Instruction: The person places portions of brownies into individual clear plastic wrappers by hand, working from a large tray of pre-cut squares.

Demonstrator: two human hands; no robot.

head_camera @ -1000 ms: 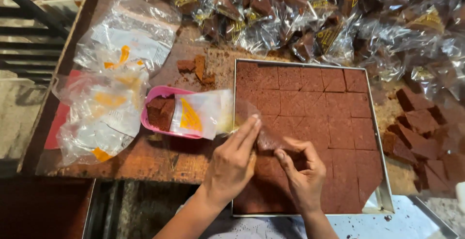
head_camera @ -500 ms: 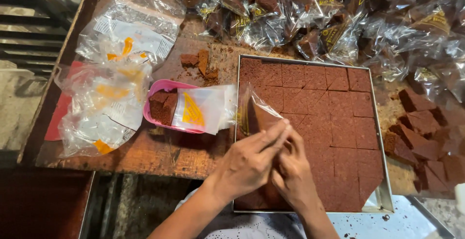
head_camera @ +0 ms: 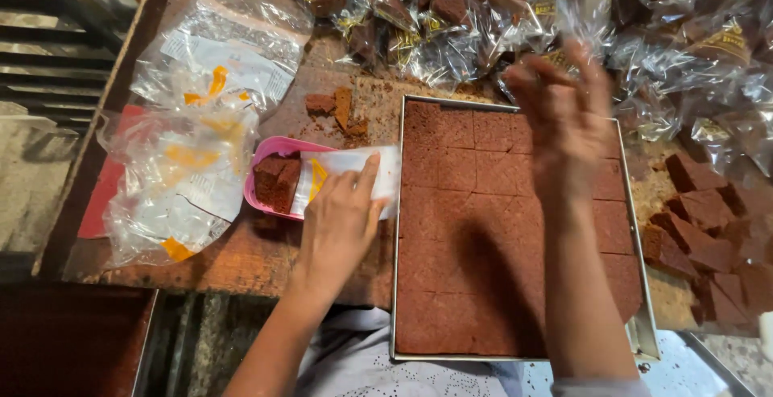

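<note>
a worn wooden surface (head_camera: 266, 264) carries everything; its left edge drops off to a dark grate and concrete floor, and its near edge ends just before the person's lap. a metal tray (head_camera: 396, 228) of brown cake, scored into squares, fills the middle and overhangs the near edge. behind it lies a heap of wrapped pieces (head_camera: 451, 18) in clear film, to the right loose cut pieces (head_camera: 700, 236), to the left a stack of empty clear bags (head_camera: 185, 163) with orange marks. little bare wood shows — only a strip between the bags and the tray.

the left hand (head_camera: 342, 220) rests flat, fingers together, on a clear bag (head_camera: 354, 173) lying across a pink tub (head_camera: 270, 155) that holds a brown cake piece (head_camera: 278, 181); it presses the bag, clamped on nothing. the right hand (head_camera: 564, 115) is raised above the tray's far end, blurred, fingers spread apart and empty — near the wrapped heap, well apart from the tub.
</note>
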